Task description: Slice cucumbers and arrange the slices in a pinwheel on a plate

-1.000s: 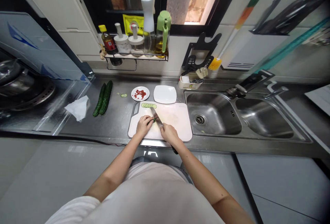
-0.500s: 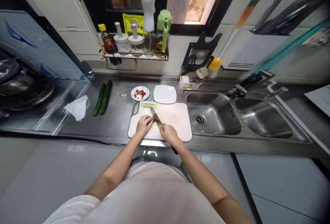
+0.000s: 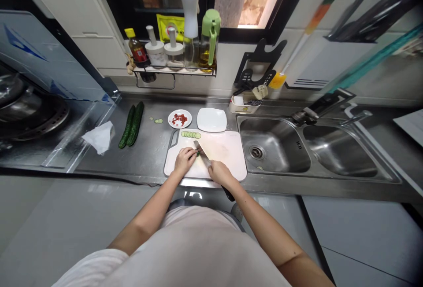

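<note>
A white cutting board [image 3: 228,155] lies on the steel counter. My left hand [image 3: 185,160] is closed over a small green piece of cucumber [image 3: 198,154], mostly hidden by the fingers. My right hand [image 3: 220,172] grips a knife [image 3: 202,154], its blade slanting up and left beside the left fingertips; the black handle end shows below the wrist. A row of pale green cucumber slices [image 3: 191,134] lies along the board's top left edge. Behind the board stand a white plate of chopped red pieces [image 3: 179,119] and a bare white plate [image 3: 212,120].
Two whole cucumbers [image 3: 131,126] and a crumpled white tissue [image 3: 99,137] lie left of the board. The double sink [image 3: 276,146] adjoins it on the right. A rack of bottles [image 3: 175,70] hangs behind, and a stove [image 3: 29,111] stands at far left.
The knife and my right hand have shifted slightly right and toward my body. My left hand has stayed in place. The view has moved a little.
</note>
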{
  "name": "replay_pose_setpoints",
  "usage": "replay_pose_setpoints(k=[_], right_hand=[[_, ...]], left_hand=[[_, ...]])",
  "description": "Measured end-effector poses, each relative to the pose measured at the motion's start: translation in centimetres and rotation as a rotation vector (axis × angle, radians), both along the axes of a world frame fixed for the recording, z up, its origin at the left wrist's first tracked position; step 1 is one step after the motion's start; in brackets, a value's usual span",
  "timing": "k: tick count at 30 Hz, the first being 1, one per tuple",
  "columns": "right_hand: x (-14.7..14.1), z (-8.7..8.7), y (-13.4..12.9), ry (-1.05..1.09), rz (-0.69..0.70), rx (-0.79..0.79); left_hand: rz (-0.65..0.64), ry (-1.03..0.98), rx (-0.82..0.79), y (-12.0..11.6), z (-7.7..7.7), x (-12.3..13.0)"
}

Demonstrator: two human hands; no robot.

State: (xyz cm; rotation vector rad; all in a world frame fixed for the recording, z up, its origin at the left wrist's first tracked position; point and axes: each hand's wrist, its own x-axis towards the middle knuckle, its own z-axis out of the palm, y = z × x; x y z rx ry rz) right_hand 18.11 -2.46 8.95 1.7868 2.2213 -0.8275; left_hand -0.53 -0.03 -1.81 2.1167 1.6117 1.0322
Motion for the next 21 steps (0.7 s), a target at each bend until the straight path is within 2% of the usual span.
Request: replay_pose_setpoints(k=[8,21], right_hand=[[0.9,0.4,-1.1,-0.004,0.016,-0.021],[-0.6,-0.4,0.5,-0.008,0.002,-0.026]], left_hand=[[0.015,-0.007,-0.011,0.0,0.0,0.1],[0.004,-0.019,0.083,0.1,-0.3,0.0]])
